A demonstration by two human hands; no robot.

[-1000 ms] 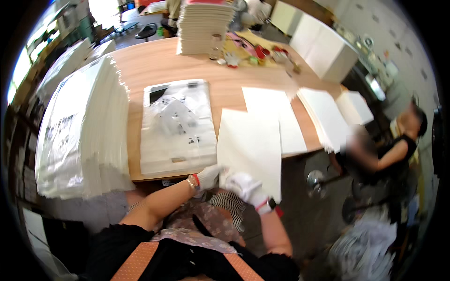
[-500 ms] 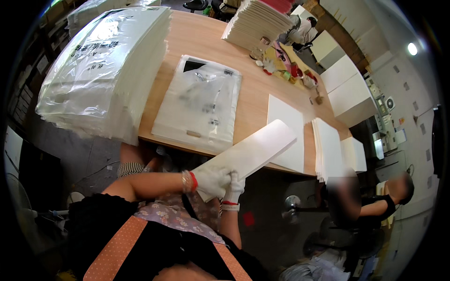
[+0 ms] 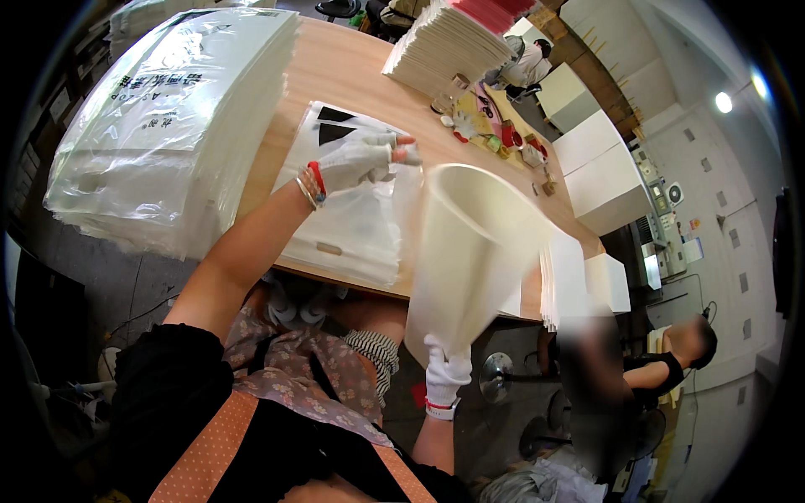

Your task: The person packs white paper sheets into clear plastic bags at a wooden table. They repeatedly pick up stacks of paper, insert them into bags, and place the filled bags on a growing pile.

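Note:
My left hand [image 3: 365, 161], in a white glove with bare fingertips, reaches over a stack of clear plastic bags [image 3: 348, 226] on the table. Its fingers are stretched out at the stack's far right part, and the top bag sits slightly askew, with two black corner patches showing. My right hand [image 3: 447, 373], also gloved, is closed on the lower end of a bundle of white paper sheets [image 3: 457, 260]. The bundle is bent into an open curl and stands up past the table's front edge; how many sheets it has I cannot tell.
A tall pile of plastic-wrapped packs [image 3: 168, 134] stands at the left. Stacked sheets [image 3: 449, 46] are at the back, beside a glass jar [image 3: 450, 94] and small clutter [image 3: 503, 134]. White paper stacks [image 3: 563, 277] lie at the right, near a seated person [image 3: 671, 365].
My left hand has let go of the paper and moved forward onto the bags. The paper, flatter before, is now curled and raised in my right hand. The top bag has shifted.

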